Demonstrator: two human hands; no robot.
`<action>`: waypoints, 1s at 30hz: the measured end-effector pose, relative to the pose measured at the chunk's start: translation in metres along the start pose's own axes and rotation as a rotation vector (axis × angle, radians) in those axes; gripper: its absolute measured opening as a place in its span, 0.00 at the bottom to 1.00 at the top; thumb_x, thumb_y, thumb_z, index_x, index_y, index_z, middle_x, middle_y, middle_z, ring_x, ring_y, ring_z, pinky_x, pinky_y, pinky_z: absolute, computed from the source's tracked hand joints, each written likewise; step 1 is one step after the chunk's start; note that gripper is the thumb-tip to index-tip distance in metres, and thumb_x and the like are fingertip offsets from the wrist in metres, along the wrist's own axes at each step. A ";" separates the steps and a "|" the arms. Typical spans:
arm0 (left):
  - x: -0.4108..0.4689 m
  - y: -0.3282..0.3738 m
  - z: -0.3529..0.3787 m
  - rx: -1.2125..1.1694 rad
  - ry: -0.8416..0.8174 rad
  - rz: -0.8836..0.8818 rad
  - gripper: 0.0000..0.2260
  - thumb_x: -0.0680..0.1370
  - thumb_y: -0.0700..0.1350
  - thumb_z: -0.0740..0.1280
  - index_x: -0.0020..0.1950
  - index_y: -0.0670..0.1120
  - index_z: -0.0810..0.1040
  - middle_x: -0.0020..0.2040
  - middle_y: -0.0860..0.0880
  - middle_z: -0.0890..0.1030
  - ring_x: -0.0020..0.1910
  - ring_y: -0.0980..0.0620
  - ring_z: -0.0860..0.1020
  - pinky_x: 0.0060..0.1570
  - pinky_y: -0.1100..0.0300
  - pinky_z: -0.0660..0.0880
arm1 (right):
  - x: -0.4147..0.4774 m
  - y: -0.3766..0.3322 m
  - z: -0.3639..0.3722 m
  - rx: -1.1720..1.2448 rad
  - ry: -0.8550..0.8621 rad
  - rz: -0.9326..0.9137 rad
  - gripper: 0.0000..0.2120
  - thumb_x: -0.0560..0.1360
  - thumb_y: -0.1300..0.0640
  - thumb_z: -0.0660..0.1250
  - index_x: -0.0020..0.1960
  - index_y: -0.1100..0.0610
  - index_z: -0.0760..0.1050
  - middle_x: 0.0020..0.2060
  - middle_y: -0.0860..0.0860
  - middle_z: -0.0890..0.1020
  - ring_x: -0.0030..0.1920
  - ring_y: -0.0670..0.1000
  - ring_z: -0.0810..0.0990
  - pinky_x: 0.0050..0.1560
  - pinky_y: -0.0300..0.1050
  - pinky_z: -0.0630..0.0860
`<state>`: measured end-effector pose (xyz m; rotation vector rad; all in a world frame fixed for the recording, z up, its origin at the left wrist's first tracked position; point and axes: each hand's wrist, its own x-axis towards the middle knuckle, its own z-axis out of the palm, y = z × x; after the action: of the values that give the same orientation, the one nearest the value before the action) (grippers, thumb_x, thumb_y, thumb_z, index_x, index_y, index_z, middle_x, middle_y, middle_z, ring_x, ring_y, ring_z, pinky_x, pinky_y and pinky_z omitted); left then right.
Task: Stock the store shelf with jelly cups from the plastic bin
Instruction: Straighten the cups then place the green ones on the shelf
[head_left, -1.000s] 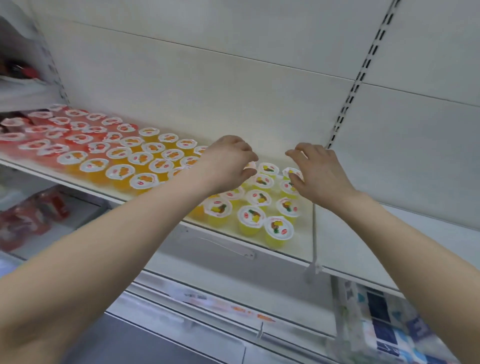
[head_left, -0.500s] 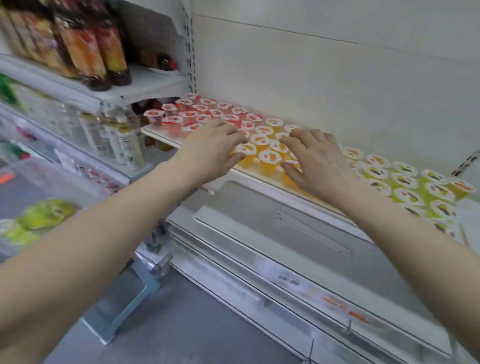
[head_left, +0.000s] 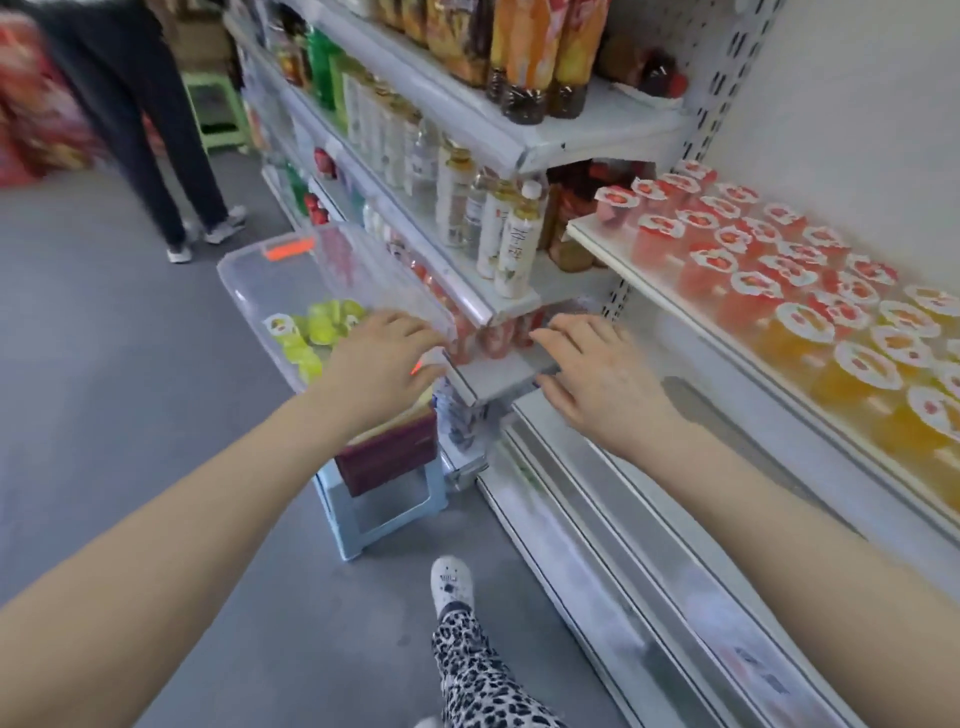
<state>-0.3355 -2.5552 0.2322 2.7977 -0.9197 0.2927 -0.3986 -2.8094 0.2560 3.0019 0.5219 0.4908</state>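
A clear plastic bin (head_left: 244, 275) sits on a light blue stool (head_left: 384, 499) at the left and holds several yellow-green jelly cups (head_left: 311, 332). My left hand (head_left: 384, 358) hovers over the bin's near right corner with relaxed fingers, holding nothing. My right hand (head_left: 597, 374) is empty too, stretched out in front of the low shelf end, fingers loosely spread. On the white store shelf (head_left: 644, 280) at the right stand rows of red jelly cups (head_left: 737, 249) and orange jelly cups (head_left: 872, 374).
Shelves of drink bottles (head_left: 509, 244) run along the aisle beyond the bin. A person's legs (head_left: 171, 156) stand at the far left by a green stool (head_left: 218, 104). My own leg in leopard print (head_left: 467, 665) is on the grey floor.
Both hands have left the cups on the shelf and swung left and down toward the bin. The view has turned left with them, bringing the bin and aisle into sight.
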 end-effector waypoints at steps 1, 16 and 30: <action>-0.005 -0.017 0.008 0.002 -0.026 -0.049 0.17 0.80 0.52 0.63 0.65 0.46 0.77 0.62 0.47 0.79 0.63 0.44 0.73 0.66 0.55 0.64 | 0.016 -0.006 0.014 0.024 -0.012 -0.028 0.21 0.74 0.52 0.68 0.65 0.59 0.76 0.59 0.57 0.78 0.59 0.61 0.77 0.58 0.55 0.72; 0.026 -0.234 0.117 -0.047 -0.259 -0.535 0.15 0.80 0.48 0.63 0.66 0.50 0.76 0.63 0.49 0.78 0.64 0.44 0.71 0.66 0.53 0.66 | 0.248 -0.069 0.241 0.348 -0.540 -0.277 0.25 0.77 0.54 0.64 0.73 0.54 0.66 0.64 0.55 0.74 0.62 0.60 0.73 0.60 0.53 0.71; 0.033 -0.264 0.144 0.009 -0.281 -0.528 0.14 0.77 0.51 0.61 0.58 0.53 0.82 0.55 0.52 0.83 0.63 0.47 0.73 0.72 0.53 0.54 | 0.296 -0.137 0.353 0.279 -1.035 -0.757 0.28 0.80 0.64 0.59 0.75 0.41 0.64 0.74 0.53 0.63 0.71 0.57 0.67 0.66 0.49 0.68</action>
<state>-0.1322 -2.3985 0.0722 2.9995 -0.1896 -0.1761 -0.0663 -2.5806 -0.0046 2.4333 1.4879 -1.1497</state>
